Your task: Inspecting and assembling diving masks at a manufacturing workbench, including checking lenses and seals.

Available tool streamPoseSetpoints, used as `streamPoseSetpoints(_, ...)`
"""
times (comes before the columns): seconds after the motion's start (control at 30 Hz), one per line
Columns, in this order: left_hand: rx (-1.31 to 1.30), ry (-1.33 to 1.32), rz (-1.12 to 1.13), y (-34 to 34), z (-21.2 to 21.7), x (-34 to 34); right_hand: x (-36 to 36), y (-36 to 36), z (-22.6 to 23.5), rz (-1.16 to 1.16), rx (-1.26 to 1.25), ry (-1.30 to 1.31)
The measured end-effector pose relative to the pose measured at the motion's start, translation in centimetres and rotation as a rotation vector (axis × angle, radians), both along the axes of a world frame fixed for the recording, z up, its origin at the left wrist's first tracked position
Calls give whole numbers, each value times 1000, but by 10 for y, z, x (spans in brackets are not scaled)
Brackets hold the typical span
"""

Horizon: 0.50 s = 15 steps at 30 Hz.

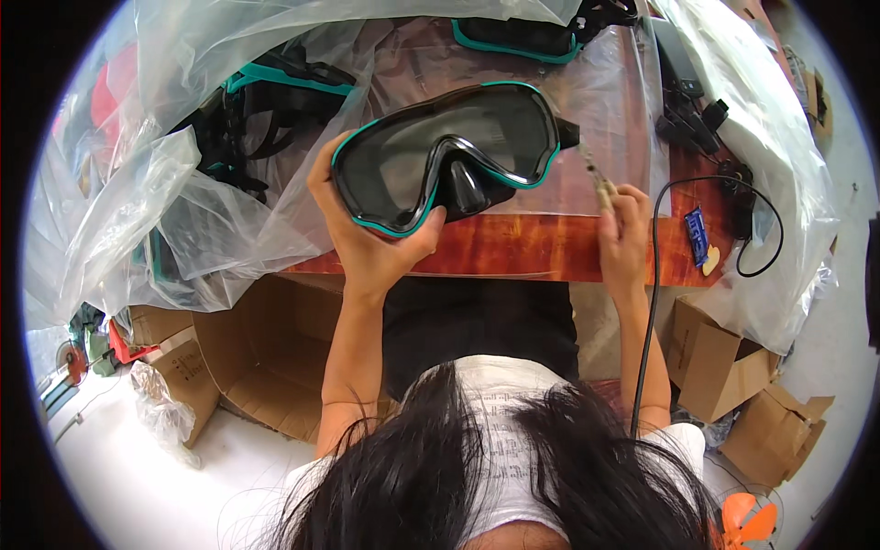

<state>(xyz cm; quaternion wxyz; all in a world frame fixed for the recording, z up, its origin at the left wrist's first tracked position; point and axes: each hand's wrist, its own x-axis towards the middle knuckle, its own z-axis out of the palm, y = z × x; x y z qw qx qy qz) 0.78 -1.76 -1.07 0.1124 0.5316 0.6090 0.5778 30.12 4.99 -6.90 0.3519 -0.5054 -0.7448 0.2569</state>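
A black diving mask (394, 170) with a teal rim is held up over the table's front edge, its lens and nose pocket facing up. My left hand (367, 243) is closed around its lower left side, thumb by the nose pocket. To the right, my right hand (625, 234) pinches a thin pointed tool (600, 179) with a pale handle; I cannot make out its kind. The tool's tip is close to the black strap buckle (568, 134) on the mask's right side; whether they touch I cannot tell.
Clear plastic sheeting (220, 215) drapes the red-brown wooden table (513, 247). More masks lie at the back left (289, 78) and back centre (518, 41). A black cable (653, 275) loops beside my right arm, near a blue wrapper (697, 236). Cardboard boxes (266, 357) stand below.
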Motion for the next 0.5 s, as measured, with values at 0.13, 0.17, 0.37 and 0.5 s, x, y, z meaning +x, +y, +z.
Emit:
streamPoseSetpoints(0.13,12,40,34,3,-1,-2,-7,-30,44,191,-618,741)
streamPoseSetpoints(0.17,11,43,31,4,-1,-2,-8,-34,47,296,-619,708)
streamPoseSetpoints(0.37,64,144,0,6,-2,8,-31,-38,64,715,-1054,948)
streamPoseSetpoints(0.5,202,267,-24,10,-1,6,-36,-30,75,640,-1328,858)
